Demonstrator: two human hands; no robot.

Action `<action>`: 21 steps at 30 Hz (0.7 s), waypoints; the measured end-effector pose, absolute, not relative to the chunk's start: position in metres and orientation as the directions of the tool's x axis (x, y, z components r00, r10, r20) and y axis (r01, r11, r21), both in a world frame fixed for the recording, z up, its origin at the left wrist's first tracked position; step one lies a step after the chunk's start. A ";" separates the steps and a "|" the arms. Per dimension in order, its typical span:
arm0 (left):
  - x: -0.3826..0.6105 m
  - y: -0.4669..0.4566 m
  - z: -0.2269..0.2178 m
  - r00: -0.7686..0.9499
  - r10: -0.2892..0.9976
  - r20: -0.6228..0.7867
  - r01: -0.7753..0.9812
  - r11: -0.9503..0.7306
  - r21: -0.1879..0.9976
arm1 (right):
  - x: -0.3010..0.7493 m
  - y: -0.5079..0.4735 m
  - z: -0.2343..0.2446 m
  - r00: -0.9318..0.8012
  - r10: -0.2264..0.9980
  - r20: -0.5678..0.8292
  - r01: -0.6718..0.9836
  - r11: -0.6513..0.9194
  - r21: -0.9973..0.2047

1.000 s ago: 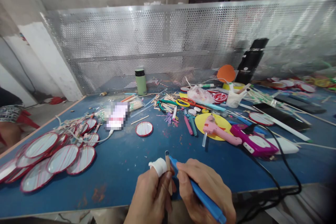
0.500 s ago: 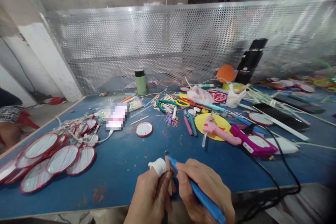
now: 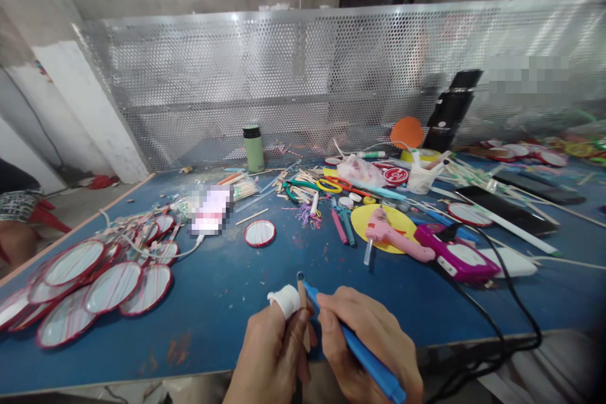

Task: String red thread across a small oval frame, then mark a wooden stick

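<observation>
My left hand (image 3: 277,350) pinches a flat wooden stick (image 3: 303,293) that stands nearly upright and has a dark tip. A white wrap (image 3: 286,300) covers one of its digits. My right hand (image 3: 367,334) is closed around a blue marker pen (image 3: 372,363), whose tip meets the side of the stick near its upper end. Beyond both hands, a round disc with a red rim (image 3: 259,233) lies flat on the blue table (image 3: 227,303). The lower part of the stick is partly hidden by my fingers.
Red-rimmed discs (image 3: 113,287) pile up at the left. At the right lie a pink glue gun (image 3: 398,237), a purple device (image 3: 457,255) and black cables (image 3: 511,290). Scissors (image 3: 329,185), a green bottle (image 3: 254,150) and a phone (image 3: 213,209) stand or lie farther back. A perforated metal screen (image 3: 265,76) rises behind.
Almost nothing differs. My right hand and the blue marker pen have shifted very slightly, with the tip still against the wooden stick.
</observation>
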State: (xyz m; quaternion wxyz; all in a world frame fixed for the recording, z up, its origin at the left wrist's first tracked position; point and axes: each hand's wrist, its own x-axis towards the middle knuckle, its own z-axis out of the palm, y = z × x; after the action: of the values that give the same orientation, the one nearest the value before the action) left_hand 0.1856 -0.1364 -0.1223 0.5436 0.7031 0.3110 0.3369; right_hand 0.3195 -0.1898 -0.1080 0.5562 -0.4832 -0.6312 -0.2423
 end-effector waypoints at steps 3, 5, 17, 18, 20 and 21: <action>0.186 -0.137 -0.122 0.575 0.805 0.144 0.059 -0.217 0.974 | 0.319 -0.190 -0.107 0.091 0.337 0.937 0.869 0.433 -0.240; 0.186 -0.137 -0.121 0.571 0.808 0.142 0.059 -0.213 0.975 | 0.319 -0.189 -0.107 0.096 0.352 0.931 0.864 0.435 -0.253; 0.185 -0.136 -0.124 0.583 0.801 0.133 0.074 -0.216 0.974 | 0.319 -0.190 -0.107 0.106 0.329 0.938 0.893 0.382 -0.235; 0.185 -0.136 -0.124 0.585 0.801 0.128 0.074 -0.209 0.975 | 0.320 -0.190 -0.107 0.099 0.335 0.937 0.893 0.386 -0.233; 0.185 -0.136 -0.124 0.583 0.803 0.124 0.067 -0.200 0.977 | 0.321 -0.190 -0.108 0.087 0.352 0.932 0.889 0.395 -0.231; 0.186 -0.136 -0.124 0.580 0.804 0.129 0.060 -0.200 0.978 | 0.321 -0.190 -0.108 0.085 0.355 0.931 0.888 0.396 -0.232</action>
State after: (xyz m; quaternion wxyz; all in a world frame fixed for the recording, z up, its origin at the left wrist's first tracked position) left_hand 0.1857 -0.1364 -0.1236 0.5511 0.6974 0.3100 0.3374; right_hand 0.3210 -0.1896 -0.1083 0.5478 -0.4925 -0.6309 -0.2436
